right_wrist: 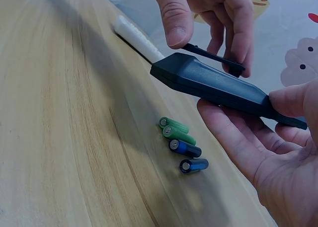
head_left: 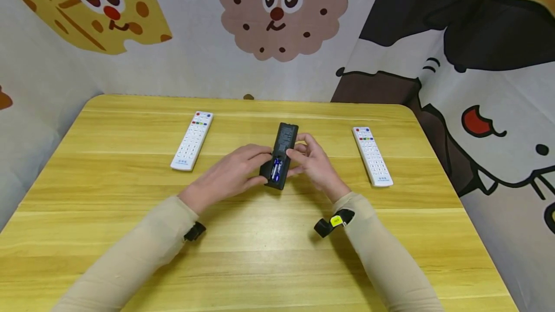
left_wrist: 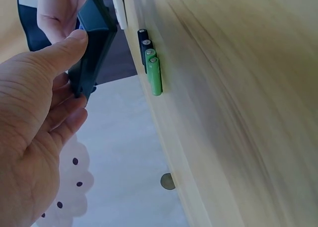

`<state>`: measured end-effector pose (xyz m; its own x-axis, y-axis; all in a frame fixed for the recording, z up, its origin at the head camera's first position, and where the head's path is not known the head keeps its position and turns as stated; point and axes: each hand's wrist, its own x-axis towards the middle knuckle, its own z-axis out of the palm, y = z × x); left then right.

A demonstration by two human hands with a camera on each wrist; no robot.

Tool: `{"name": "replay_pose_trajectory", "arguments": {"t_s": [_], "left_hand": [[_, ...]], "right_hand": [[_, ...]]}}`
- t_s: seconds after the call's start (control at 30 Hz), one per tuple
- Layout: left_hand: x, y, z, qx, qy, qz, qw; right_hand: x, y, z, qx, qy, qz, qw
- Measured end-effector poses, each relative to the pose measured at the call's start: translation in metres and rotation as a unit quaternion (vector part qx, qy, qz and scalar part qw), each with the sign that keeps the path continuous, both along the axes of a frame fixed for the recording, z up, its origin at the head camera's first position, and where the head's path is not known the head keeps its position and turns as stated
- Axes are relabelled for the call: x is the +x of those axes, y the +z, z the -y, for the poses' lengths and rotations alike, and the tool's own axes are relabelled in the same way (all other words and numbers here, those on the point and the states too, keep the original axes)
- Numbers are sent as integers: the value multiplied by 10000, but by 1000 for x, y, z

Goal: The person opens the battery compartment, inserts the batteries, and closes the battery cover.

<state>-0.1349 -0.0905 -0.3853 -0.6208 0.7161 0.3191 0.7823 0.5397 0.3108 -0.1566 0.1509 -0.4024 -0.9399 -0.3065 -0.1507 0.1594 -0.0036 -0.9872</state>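
A black remote control (head_left: 286,141) is held up over the table, its back facing the head camera and its battery compartment uncovered. Two blue batteries (head_left: 276,170) lie in that compartment. My right hand (head_left: 318,165) grips the remote from the right, thumb on its back and fingers beneath. On the left, my left hand (head_left: 231,172) pinches the thin black battery cover (right_wrist: 213,57) between thumb and fingers, close beside the remote. Both wrist views show two green batteries (right_wrist: 179,133) and two dark blue batteries (right_wrist: 185,148) on the table, hidden from the head view.
One white remote control (head_left: 192,141) lies on the wooden table (head_left: 260,264) left of my hands, another white remote (head_left: 373,158) to the right. Behind the table's back edge hangs a cartoon-printed cloth (head_left: 191,71).
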Motion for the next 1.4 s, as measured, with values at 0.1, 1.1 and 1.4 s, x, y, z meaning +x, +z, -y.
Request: {"name": "replay_pose_trajectory", "arguments": {"t_s": [0.1, 1.1, 1.4], "left_hand": [[0, 1, -2, -19, -26, -12, 10000], [-2, 3, -13, 29, -210, -136, 9997], [-1, 3, -14, 79, -308, -127, 9994]], "right_hand": [[0, 0, 1, 5, 19, -6, 10000], [0, 0, 4, -66, 89, -20, 9999], [-1, 1, 3, -99, 61, 18, 9999]]}}
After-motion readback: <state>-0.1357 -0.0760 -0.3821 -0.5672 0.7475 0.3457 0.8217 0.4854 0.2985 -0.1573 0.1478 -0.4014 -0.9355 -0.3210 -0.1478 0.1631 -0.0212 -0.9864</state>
